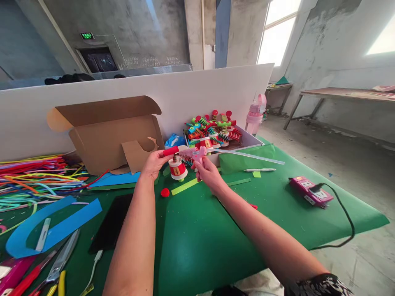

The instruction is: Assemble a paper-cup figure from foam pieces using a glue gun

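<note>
My right hand (207, 172) is closed around a pink glue gun (194, 153) with a long clear glue stick (249, 156) sticking out to the right. The gun's tip points left over a small red-and-white drum toy (178, 168) standing on the green table (197, 242). My left hand (155, 162) pinches a red stick-like piece (170, 151) above that toy. A red cap (165, 192) lies just in front of the toy, beside a light green paper strip (185, 186).
An open cardboard box (108, 131) stands at the back left, a white tray of finished colourful toys (216, 129) at the back centre, a pink bottle (254, 115) beside it. Pipe cleaners (31, 176), blue paper, scissors (58, 263) lie left. A pink power strip (310, 191) with black cable sits right.
</note>
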A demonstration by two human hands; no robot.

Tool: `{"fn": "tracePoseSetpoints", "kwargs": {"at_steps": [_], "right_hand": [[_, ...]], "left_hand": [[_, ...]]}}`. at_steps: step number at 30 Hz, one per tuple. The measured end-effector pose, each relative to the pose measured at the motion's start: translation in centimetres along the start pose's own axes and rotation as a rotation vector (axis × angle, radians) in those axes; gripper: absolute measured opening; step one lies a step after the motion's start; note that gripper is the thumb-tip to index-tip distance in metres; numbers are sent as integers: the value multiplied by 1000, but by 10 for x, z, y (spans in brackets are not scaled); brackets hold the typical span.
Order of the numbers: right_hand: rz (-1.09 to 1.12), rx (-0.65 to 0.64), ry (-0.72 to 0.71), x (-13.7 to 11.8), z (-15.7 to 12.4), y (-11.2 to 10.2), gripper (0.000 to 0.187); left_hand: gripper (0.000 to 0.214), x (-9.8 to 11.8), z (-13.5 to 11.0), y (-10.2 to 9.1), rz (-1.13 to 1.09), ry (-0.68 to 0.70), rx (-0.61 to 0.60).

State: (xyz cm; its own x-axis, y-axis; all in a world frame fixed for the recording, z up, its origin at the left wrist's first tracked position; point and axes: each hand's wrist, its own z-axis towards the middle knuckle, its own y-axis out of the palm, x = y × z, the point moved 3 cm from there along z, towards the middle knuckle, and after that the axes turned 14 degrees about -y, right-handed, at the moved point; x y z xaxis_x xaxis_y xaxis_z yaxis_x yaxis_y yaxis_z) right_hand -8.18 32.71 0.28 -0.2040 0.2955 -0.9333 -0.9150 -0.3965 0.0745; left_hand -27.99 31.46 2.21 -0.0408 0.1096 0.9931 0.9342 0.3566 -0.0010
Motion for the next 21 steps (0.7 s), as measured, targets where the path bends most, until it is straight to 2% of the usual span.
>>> {"fn": "tracePoseSetpoints", "kwargs": {"at_steps": [21], "right_hand": [[26,18,8,0,0,-2,19]], "left_hand": [[57,-1,2,-2,-6,11,-5]]}}
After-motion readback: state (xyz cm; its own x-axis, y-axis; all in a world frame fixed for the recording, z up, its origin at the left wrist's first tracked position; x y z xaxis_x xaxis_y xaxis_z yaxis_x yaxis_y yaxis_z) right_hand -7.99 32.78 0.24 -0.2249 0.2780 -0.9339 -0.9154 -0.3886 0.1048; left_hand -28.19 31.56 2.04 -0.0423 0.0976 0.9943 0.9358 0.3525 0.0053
